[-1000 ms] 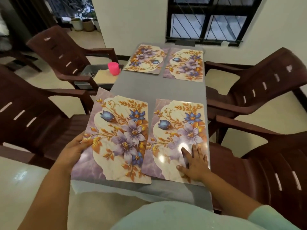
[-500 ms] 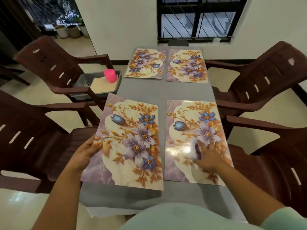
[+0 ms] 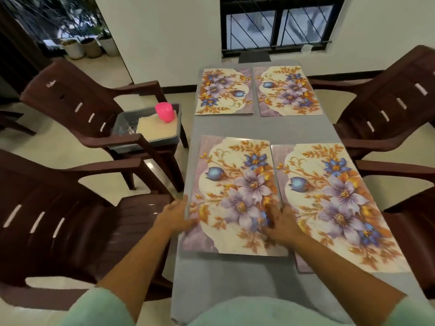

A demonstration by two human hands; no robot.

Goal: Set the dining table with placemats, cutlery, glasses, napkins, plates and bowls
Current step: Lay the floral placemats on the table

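While both hands square up the near-left placemat (image 3: 231,196), four floral placemats lie on the grey table (image 3: 259,128).

The left hand (image 3: 175,216), at lower centre of the frame, grips that mat's left edge, thumb on top and the other fingers hidden beneath; the right hand (image 3: 281,222) presses flat, fingers spread, on its right edge, just beside the near-right placemat (image 3: 339,203). Likely risks: the glossy mat sits at the table's left edge, so a push leftward could send it overhanging or sliding off, and a push rightward could overlap its neighbour. Count: four placemats, two near and two far (image 3: 224,90) (image 3: 288,90); four brown plastic chairs; one grey tray (image 3: 150,128) on the upper-left chair, holding one pink cup (image 3: 164,111), a pale stack of cloth or napkins, and cutlery too blurred to count.
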